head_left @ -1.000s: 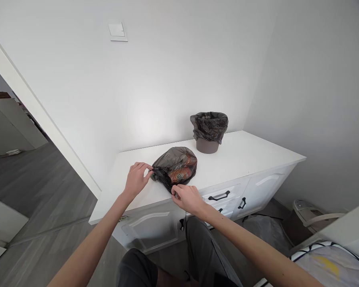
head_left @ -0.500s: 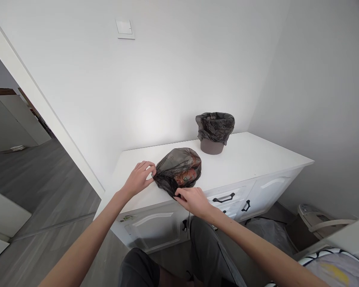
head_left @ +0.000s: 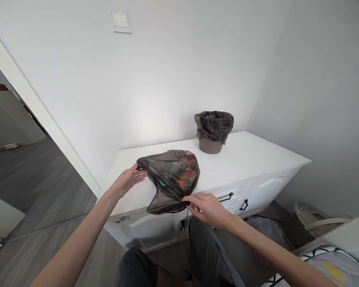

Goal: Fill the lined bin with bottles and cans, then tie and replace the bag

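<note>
A thin, see-through black plastic bag (head_left: 170, 167) lies on the white cabinet top, with orange-red items showing through it and a small green piece near its middle. Its mouth is spread and hangs over the front edge. My left hand (head_left: 128, 180) holds the bag's left corner at the fingertips, its other fingers loosely stretched. At the front right of the bag, my right hand (head_left: 208, 208) pinches the gathered edge between thumb and fingers. What the items inside are, I cannot make out.
Behind and to the right stands a brown bin (head_left: 211, 146) lined with a black bag (head_left: 215, 126). The white cabinet (head_left: 242, 159) has dark handles on its front. A brownish-grey lidded container (head_left: 305, 223) sits on the floor at right. A light switch (head_left: 121, 20) is on the wall.
My left hand has moved left, drawing the bag's corner out. The bag's mouth has spread wider and now droops over the cabinet edge. My right hand has shifted slightly right and down.
</note>
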`<state>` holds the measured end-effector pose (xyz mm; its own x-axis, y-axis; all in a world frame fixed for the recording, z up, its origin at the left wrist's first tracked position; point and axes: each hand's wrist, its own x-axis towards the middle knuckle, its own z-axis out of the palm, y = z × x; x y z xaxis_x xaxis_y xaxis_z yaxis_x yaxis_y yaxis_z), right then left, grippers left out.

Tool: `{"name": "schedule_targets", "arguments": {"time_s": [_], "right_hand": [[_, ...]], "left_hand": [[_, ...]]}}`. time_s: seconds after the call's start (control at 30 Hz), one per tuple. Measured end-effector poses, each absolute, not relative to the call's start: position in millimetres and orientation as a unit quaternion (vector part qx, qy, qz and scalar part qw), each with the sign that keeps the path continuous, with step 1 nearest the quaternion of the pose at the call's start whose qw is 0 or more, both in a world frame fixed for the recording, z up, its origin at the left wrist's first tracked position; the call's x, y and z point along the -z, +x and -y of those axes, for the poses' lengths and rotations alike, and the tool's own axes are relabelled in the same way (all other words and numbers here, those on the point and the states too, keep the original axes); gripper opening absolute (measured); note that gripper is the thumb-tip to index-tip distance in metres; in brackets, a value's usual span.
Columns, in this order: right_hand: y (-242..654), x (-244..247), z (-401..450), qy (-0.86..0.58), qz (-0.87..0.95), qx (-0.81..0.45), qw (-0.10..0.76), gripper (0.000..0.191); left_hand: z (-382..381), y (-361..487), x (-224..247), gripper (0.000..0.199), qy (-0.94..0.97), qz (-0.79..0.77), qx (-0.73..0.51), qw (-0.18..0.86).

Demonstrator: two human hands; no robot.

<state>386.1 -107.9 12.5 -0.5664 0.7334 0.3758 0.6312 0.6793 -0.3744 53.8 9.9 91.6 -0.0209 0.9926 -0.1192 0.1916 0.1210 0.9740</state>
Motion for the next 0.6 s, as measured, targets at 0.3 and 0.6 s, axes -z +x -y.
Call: {"name": "schedule_targets", "arguments": {"time_s": [0.3,0.6], "right_hand": [[412.5,-8.1,75.2,-0.417,0.713,-0.347,0.445,0.03],[444.1,30.9,-21.0,-0.577,0.524,-0.34,0.526,0.025]], "left_hand": [[77.4,78.6,-91.9,0.038,0.575,-0.602,-0.512,0.21],[75.3,123.0,-63.9,0.032,0.773,-0.567,-0.261,0.111]]}}
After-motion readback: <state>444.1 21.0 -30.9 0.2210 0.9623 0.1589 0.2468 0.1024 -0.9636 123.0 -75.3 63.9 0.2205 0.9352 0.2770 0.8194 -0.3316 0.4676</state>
